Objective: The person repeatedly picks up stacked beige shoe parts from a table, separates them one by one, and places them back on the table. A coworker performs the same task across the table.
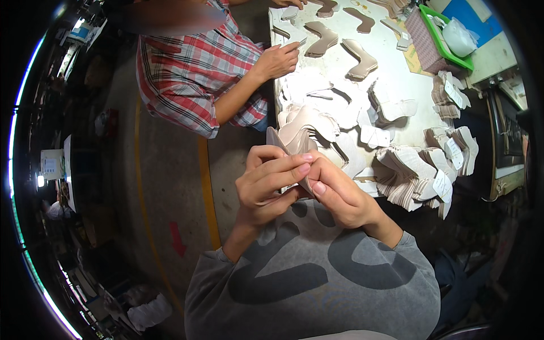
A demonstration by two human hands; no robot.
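Close to my chest, at the near edge of the white table, both my hands are closed on a curved beige cut piece (pixel 293 136) of leather or fabric. My left hand (pixel 265 184) pinches it from the left, fingers laid across it. From the right, my right hand (pixel 340 195) grips it with thumb and bent fingers. Their fingertips meet at the piece, whose lower part they hide. Whether it is one layer or several, I cannot tell. Just beyond lies a loose heap of pale cut pieces (pixel 326 93).
Stacks of pale pieces with white tags (pixel 416 173) line the right side of the white table (pixel 405 79). Darker boomerang-shaped pieces (pixel 360 59) lie farther back, near a green-rimmed basket (pixel 445 42). At the left, a co-worker in a plaid shirt (pixel 187 73) handles pieces.
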